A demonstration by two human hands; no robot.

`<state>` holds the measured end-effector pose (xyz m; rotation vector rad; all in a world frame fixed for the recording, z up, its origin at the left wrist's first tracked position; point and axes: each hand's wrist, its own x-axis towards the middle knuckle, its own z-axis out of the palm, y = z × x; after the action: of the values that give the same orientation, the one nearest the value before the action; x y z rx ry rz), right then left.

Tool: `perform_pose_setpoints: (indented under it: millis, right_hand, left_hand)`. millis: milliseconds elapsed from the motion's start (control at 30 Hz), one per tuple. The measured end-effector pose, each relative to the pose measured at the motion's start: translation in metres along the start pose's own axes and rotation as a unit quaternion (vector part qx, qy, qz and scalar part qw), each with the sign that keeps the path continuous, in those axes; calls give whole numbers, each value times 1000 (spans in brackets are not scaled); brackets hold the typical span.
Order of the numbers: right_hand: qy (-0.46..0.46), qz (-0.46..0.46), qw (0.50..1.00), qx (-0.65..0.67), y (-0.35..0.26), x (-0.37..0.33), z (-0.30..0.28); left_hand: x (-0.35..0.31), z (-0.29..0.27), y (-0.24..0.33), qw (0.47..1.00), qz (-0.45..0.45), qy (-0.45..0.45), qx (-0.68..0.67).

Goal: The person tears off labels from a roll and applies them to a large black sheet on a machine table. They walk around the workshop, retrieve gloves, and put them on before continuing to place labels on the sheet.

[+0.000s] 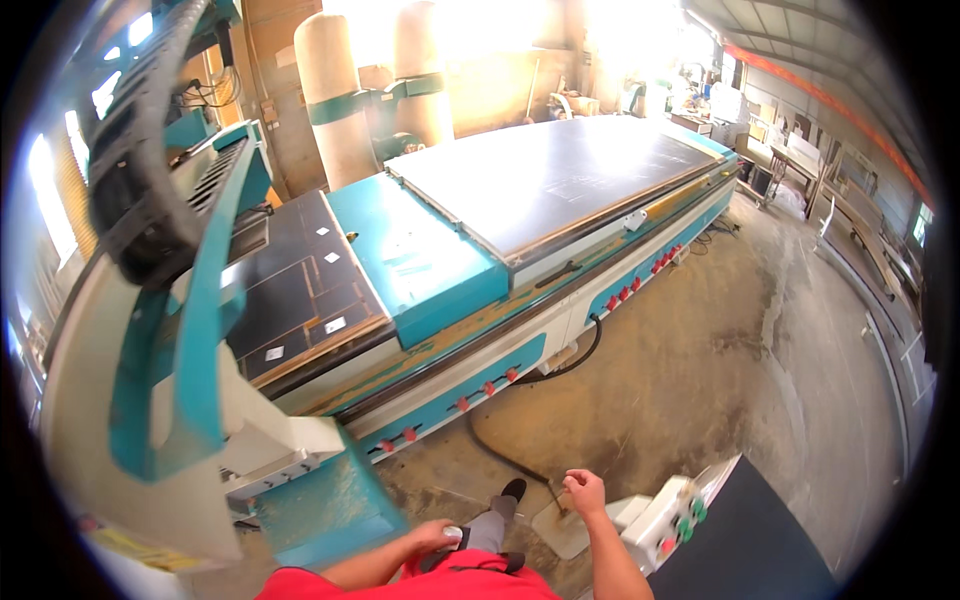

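Long teal-and-white machine [425,265] with dark panels [570,180] on its bed, dusty concrete floor [660,370], tall filter bags [328,80] behind. Glare washes out the far end; gantry [200,320] cut off by the fisheye rim. Small pale object [454,535] at the person's waist, against the left hand [430,538], partly hidden; cannot tell if the left fingers clamp it. Left forearm angles inward. Right hand [586,492] raised near the control box [655,520], fingers curled, cannot tell if fully together.
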<state>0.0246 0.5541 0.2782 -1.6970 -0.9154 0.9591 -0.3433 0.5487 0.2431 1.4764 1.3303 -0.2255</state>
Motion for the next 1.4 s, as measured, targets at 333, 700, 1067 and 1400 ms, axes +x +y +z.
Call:
perform_pose_setpoints:
  millis: [333, 700, 1067, 1400]
  right_hand:
    - [109, 243, 961, 75, 80, 134, -113]
    - [38, 173, 976, -128, 229, 377, -295]
    - [269, 175, 946, 40, 16, 715, -590]
    - [149, 410, 899, -38, 140, 738, -699]
  left_hand:
    - [191, -140, 224, 967, -107, -232, 10]
    - [448, -147, 470, 975, -72, -208, 14]
    - [673, -113, 819, 981, 91, -170, 12]
    - [900, -60, 1101, 950, 191, -237, 73]
